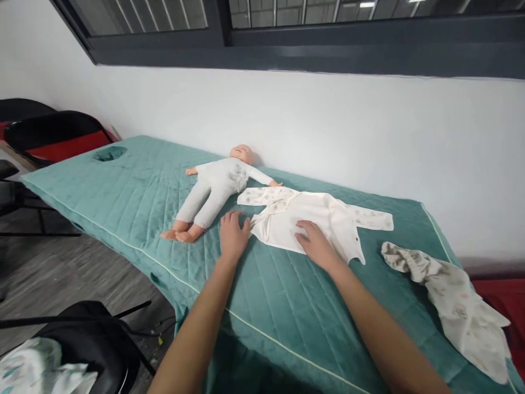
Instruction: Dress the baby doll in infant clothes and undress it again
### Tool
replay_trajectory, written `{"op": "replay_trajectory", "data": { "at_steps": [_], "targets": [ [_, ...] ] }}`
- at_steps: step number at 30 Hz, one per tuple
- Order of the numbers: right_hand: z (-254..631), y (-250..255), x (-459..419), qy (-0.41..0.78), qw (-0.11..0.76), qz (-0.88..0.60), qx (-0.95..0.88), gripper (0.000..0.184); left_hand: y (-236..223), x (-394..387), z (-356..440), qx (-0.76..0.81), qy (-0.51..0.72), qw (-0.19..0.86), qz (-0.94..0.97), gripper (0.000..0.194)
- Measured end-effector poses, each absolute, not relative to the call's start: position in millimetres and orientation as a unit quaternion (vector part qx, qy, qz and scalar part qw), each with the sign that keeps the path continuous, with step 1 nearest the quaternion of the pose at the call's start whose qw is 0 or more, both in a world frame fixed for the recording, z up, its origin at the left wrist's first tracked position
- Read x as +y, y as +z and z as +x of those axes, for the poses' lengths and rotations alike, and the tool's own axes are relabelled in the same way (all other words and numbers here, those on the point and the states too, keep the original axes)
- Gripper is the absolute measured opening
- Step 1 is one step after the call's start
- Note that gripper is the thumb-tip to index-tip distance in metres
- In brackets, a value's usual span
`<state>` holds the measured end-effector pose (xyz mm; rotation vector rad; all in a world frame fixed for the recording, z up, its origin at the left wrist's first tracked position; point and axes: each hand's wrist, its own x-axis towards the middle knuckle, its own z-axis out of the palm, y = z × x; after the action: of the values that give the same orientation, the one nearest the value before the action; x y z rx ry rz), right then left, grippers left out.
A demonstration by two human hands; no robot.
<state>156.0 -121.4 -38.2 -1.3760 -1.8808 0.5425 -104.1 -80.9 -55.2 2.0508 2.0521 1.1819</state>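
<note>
A white baby shirt (311,210) with patterned long sleeves lies spread open on the green quilted bed cover (270,306). My left hand (233,235) is at the shirt's left edge, its thumb and fingers apart; whether the thumb touches the cloth I cannot tell. On the lower middle of the shirt, my right hand (318,243) rests with loosely spread fingers. A baby doll (217,180) in a white long-sleeved suit lies on its back beyond my left hand. Its outstretched arm reaches the shirt's upper left sleeve.
Another patterned baby garment (455,306) lies crumpled at the bed's right end. A white wall (287,120) runs behind the bed, below a dark window frame (328,52). Folding chairs (61,134) stand at the left. Cloths (36,366) lie on a black chair (94,339) at lower left.
</note>
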Motion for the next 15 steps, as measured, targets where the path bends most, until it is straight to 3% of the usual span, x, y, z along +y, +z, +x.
{"op": "replay_trajectory", "data": {
  "at_steps": [5, 10, 15],
  "targets": [
    [155.5, -60.4, -115.0, 0.227, 0.372, -0.584, -0.684, 0.029, -55.5, -79.6, -113.7, 0.643, 0.268, 0.033, 0.717, 0.026],
    [124.9, -54.8, -82.7, 0.293, 0.417, -0.617, -0.599, 0.04, -51.9, -83.5, -110.5, 0.605, 0.297, 0.075, 0.735, 0.016],
    [90.8, -35.0, -24.0, 0.236, 0.309, -0.723, -0.571, 0.051, -53.9, -84.0, -117.1, 0.622, 0.368, 0.172, 0.67, 0.015]
  ]
}}
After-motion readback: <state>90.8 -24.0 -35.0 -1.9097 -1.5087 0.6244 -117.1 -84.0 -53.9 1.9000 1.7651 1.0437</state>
